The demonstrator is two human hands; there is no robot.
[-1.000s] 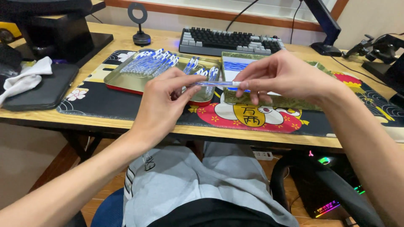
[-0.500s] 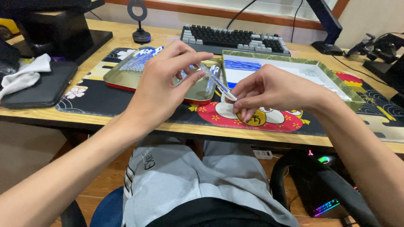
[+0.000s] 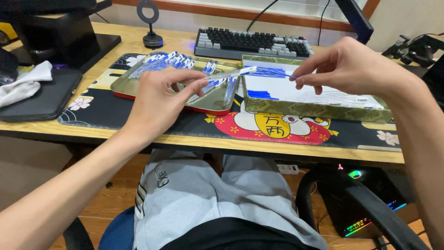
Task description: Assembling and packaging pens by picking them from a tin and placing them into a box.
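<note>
The left hand [image 3: 159, 99] covers the near end of the clear plastic pen barrel [image 3: 229, 74] and part of the shallow gold metal tray [image 3: 121, 83]. The right hand [image 3: 351, 67] hides the far right corner of the green fabric-covered box [image 3: 314, 110]. The black monitor arm [image 3: 354, 21] runs off the top edge.

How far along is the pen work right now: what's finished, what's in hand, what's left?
Done: many blue-capped pens lie in the metal tray. In hand: the left hand holds a clear pen barrel, while the right hand pinches a thin blue refill near its end. Left: clear barrels and blue parts wait in the green-sided box; how many, I cannot tell.
</note>
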